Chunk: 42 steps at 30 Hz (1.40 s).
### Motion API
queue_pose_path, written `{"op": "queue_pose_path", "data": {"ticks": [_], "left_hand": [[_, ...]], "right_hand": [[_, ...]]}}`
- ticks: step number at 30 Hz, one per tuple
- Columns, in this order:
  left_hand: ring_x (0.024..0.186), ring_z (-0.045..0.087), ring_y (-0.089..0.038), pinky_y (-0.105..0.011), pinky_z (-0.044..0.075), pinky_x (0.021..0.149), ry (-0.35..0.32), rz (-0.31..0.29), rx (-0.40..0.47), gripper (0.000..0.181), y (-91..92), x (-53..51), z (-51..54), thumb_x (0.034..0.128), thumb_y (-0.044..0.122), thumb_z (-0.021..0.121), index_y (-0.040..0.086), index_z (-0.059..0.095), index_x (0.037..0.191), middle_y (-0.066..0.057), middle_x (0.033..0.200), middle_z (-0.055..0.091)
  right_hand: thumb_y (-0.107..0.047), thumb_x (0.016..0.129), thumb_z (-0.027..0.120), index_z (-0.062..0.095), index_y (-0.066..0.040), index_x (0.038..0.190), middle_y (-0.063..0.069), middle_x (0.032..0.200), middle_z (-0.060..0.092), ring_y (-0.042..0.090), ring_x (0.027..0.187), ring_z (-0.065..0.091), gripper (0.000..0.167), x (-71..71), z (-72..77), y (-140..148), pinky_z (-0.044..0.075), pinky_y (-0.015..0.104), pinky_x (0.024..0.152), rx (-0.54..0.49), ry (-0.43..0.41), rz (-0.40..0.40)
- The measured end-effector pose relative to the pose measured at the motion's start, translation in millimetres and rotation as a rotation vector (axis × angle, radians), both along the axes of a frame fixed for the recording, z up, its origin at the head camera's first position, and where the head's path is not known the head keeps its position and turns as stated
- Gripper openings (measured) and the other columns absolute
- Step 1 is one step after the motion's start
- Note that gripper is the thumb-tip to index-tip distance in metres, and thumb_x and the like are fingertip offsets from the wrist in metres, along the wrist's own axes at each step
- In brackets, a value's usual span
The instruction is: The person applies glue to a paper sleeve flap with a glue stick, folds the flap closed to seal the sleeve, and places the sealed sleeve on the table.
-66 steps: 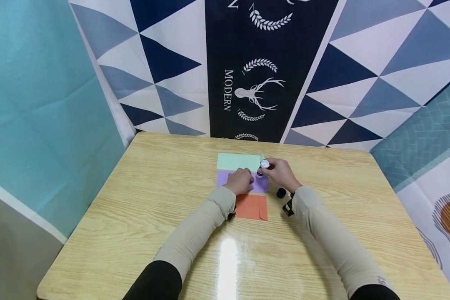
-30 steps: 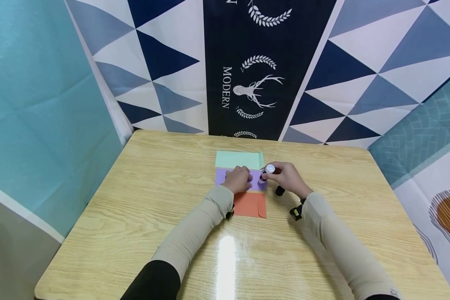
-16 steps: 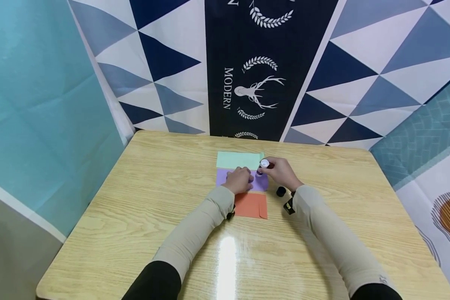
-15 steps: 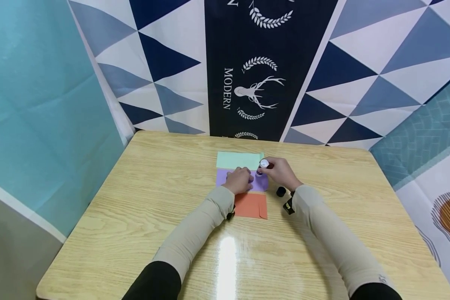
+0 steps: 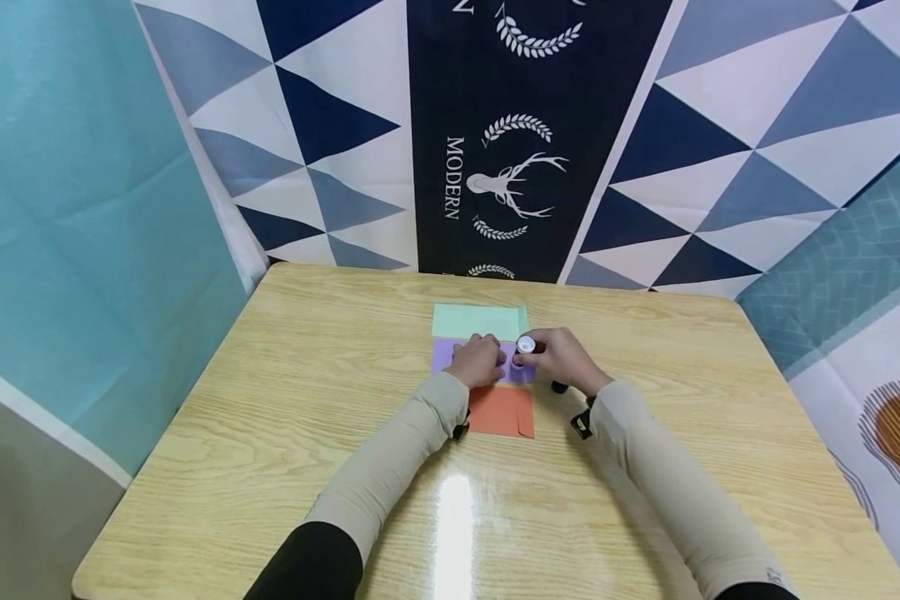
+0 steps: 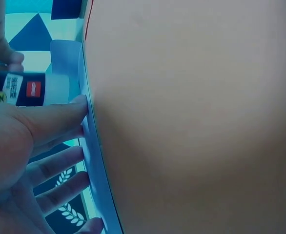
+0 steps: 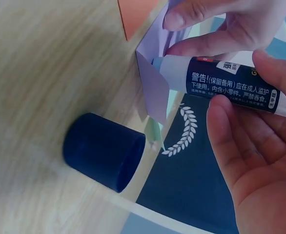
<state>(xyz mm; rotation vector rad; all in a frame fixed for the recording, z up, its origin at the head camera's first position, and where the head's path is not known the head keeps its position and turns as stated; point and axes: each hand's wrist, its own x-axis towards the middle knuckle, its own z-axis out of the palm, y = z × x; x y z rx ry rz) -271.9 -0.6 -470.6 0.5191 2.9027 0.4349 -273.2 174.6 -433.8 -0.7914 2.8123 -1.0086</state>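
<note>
A purple envelope [image 5: 441, 355] lies on the table between a mint-green one and an orange one. My left hand [image 5: 477, 362] presses on it, with the fingers fairly straight in the left wrist view. At the envelope's right end, my right hand [image 5: 567, 358] pinches a glue stick [image 7: 231, 84] between thumb and fingers. The stick stands roughly upright, and its tip touches the inside of the purple flap [image 7: 153, 92] in the right wrist view. A dark blue cap [image 7: 103, 151] sits off the glue stick, on the table near the right wrist.
The mint-green envelope [image 5: 474, 320] is just beyond the purple one. Closer to me lies the orange envelope [image 5: 504, 412]. A wooden table [image 5: 285, 400] carries everything, and patterned cloth [image 5: 345, 117] hangs along its far edge.
My right hand has swung the glue stick back and forth along the purple flap. Since half a second ago it has come nearer to me. The left hand stays in place.
</note>
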Motion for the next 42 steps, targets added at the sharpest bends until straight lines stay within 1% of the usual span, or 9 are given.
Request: {"op": "queue_pose_path", "data": {"ticks": [4,9,12,16,19,24,28,32,42], "left_hand": [[0.126,0.050,-0.022,-0.052,0.044,0.094,-0.003,0.011,0.009,0.022,0.7,0.7,0.6,0.0920,0.030,0.068,0.023,0.074,0.111,0.001,0.135,0.058],[0.122,0.051,-0.023,-0.051,0.045,0.090,0.007,0.009,0.014,0.011,0.6,0.3,-0.1,0.0909,0.029,0.069,0.022,0.074,0.097,0.001,0.130,0.060],[0.121,0.051,-0.023,-0.051,0.045,0.090,0.006,0.004,0.017,0.010,1.2,-0.4,0.0,0.0910,0.028,0.069,0.021,0.073,0.097,0.000,0.130,0.060],[0.125,0.050,-0.022,-0.051,0.044,0.093,-0.005,0.015,0.013,0.019,0.6,-1.8,0.6,0.0921,0.030,0.068,0.023,0.074,0.108,0.001,0.133,0.058],[0.126,0.049,-0.022,-0.051,0.044,0.094,-0.011,0.011,-0.003,0.025,0.1,-2.4,1.2,0.0924,0.031,0.067,0.024,0.072,0.115,0.002,0.135,0.057],[0.127,0.048,-0.023,-0.052,0.044,0.095,-0.020,-0.007,-0.024,0.028,-0.3,-2.1,1.8,0.0929,0.032,0.066,0.025,0.071,0.119,0.001,0.137,0.056],[0.128,0.048,-0.023,-0.053,0.043,0.096,-0.027,-0.007,-0.020,0.028,-0.5,-0.9,1.5,0.0934,0.031,0.066,0.026,0.070,0.121,0.002,0.139,0.054],[0.129,0.047,-0.023,-0.054,0.042,0.097,-0.032,-0.006,-0.011,0.028,-0.4,-0.1,0.7,0.0939,0.031,0.065,0.026,0.070,0.121,0.002,0.139,0.054],[0.128,0.048,-0.021,-0.054,0.043,0.096,-0.018,0.004,-0.023,0.028,-0.4,-0.3,0.2,0.0939,0.033,0.065,0.026,0.070,0.121,0.003,0.138,0.055]], "right_hand": [[-0.016,0.083,0.077,0.072,-0.009,0.084,0.001,0.075,0.067,0.010,0.068,0.053,0.009,9.0,-1.6,4,0.044,0.023,0.062,0.006,-0.006,0.012],[-0.015,0.083,0.078,0.072,-0.009,0.085,0.000,0.074,0.067,0.009,0.066,0.052,0.009,18.1,0.4,8,0.043,0.021,0.061,-0.015,-0.042,0.041],[-0.016,0.083,0.078,0.074,-0.006,0.090,0.004,0.078,0.070,0.007,0.068,0.054,0.013,18.3,2.8,12,0.045,0.020,0.062,-0.035,-0.053,0.012],[-0.017,0.084,0.077,0.074,0.000,0.101,0.013,0.089,0.074,0.007,0.072,0.060,0.024,9.6,1.7,12,0.049,0.020,0.064,-0.082,-0.008,-0.077],[-0.018,0.084,0.077,0.073,0.001,0.103,0.016,0.092,0.074,0.012,0.075,0.063,0.027,-0.3,-0.2,10,0.050,0.020,0.065,-0.089,0.017,-0.139],[-0.019,0.085,0.077,0.072,0.001,0.101,0.015,0.091,0.073,0.018,0.078,0.062,0.026,-15.2,-4.1,4,0.049,0.022,0.067,-0.060,0.006,-0.173],[-0.016,0.084,0.077,0.072,0.003,0.100,0.016,0.089,0.073,0.018,0.076,0.063,0.026,-22.0,-9.0,0,0.049,0.023,0.065,-0.064,0.033,-0.143],[-0.013,0.083,0.078,0.072,0.002,0.096,0.015,0.088,0.073,0.015,0.074,0.063,0.021,-23.0,-12.0,-1,0.049,0.021,0.063,-0.063,0.047,-0.114],[-0.015,0.081,0.079,0.073,-0.005,0.085,0.009,0.082,0.072,0.011,0.069,0.058,0.011,-7.5,-8.5,0,0.048,0.023,0.064,-0.025,0.037,-0.055]]}}
